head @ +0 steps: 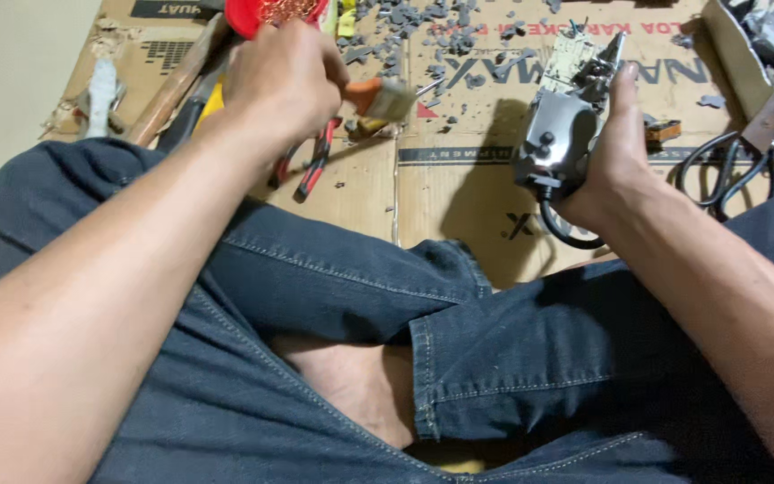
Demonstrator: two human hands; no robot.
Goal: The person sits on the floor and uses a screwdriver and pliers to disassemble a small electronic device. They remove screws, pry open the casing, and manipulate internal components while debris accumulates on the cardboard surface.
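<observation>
The right hand (615, 143) grips a grey electric clipper (555, 134), its housing opened and inner parts bared, above the flattened brown cardboard (459, 197) on the floor. The left hand (284, 76) closes its fingers on an orange-handled brush (385, 97); grey debris (445, 36) lies strewn, so cleaning seems underway.

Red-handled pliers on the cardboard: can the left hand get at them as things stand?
Probably not right away: the pliers lie just beneath the left hand, but that hand is already closed on a small brush.
</observation>
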